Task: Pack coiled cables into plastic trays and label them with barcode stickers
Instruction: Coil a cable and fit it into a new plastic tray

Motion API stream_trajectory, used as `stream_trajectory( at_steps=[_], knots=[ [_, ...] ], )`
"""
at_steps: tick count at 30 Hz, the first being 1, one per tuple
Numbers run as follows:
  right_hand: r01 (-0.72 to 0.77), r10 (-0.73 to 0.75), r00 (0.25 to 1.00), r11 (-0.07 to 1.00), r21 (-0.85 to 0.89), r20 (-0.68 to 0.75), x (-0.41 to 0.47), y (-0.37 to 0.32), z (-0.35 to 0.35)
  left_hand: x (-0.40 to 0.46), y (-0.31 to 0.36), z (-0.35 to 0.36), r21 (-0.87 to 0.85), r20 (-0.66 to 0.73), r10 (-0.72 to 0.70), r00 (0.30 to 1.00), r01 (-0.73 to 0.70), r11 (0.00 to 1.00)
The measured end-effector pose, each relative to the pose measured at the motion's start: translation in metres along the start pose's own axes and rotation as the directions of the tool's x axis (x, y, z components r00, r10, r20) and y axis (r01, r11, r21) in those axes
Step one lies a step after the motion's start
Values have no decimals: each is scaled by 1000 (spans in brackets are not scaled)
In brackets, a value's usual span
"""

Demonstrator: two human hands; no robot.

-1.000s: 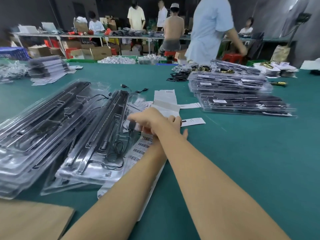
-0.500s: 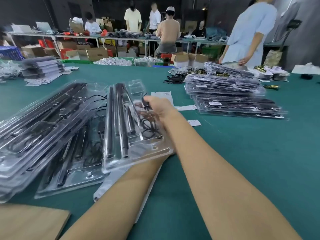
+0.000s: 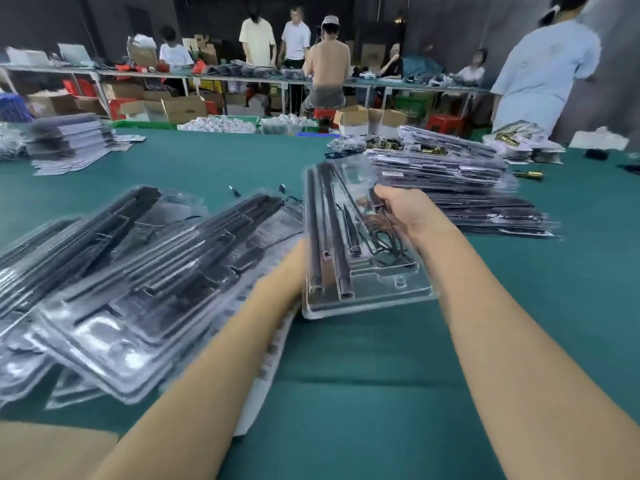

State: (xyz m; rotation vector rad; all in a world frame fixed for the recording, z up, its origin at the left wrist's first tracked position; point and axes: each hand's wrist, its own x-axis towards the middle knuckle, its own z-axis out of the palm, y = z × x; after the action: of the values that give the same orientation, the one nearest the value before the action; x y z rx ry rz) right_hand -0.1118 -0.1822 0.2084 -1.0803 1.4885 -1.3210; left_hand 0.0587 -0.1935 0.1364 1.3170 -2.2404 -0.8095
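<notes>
A clear plastic tray [image 3: 381, 285] is lifted above the green table, its long side pointing away from me. It holds long black rods [image 3: 332, 237] and a coiled black cable [image 3: 384, 244]. My right hand [image 3: 405, 209] grips the tray's right edge, thumb on top. My left hand [image 3: 292, 265] reaches under the tray's left edge; its fingers are hidden behind the plastic. A sheet of barcode stickers [image 3: 266, 368] lies on the table below my left forearm.
Several filled trays [image 3: 138, 278] lie overlapping on the left. A tall stack of packed trays [image 3: 467, 188] stands just beyond my right hand. Cardboard [image 3: 41, 448] lies at the bottom left. A person in light blue [image 3: 540, 74] stands at the table's far right.
The tray has been lifted off the left pile and carried right and up between both hands. The person in light blue has walked to the right.
</notes>
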Motion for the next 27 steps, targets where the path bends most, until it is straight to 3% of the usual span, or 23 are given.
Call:
stream_trajectory(
  at_steps=[4,5,7,9,12,18,24,27],
  knots=[
    [0,0,1000,1000,18,-30,0,12,-27,5,14,-45,185,206,46,977,-85,979],
    [13,-13,1000,1000,10,-16,0,15,-33,4,14,-52,211,170,74,983,-109,971],
    [22,-22,999,1000,-16,27,-3,23,-40,7,7,-58,439,-35,115,993,-88,894],
    [12,-5,996,997,-76,89,-6,35,-42,7,-2,-57,610,-171,56,984,61,790],
    [-29,38,994,996,-90,100,-9,52,-46,5,-18,-47,573,-247,-64,967,199,795],
    [-67,68,995,998,-15,79,-19,76,-63,10,-25,-59,518,-458,-26,888,291,805],
    [-78,71,997,962,263,34,-23,80,-79,6,-31,-72,445,-562,-49,826,352,824],
    [-32,26,998,991,127,50,-25,77,-88,7,-28,-77,518,-527,-1,850,322,792]
  ],
)
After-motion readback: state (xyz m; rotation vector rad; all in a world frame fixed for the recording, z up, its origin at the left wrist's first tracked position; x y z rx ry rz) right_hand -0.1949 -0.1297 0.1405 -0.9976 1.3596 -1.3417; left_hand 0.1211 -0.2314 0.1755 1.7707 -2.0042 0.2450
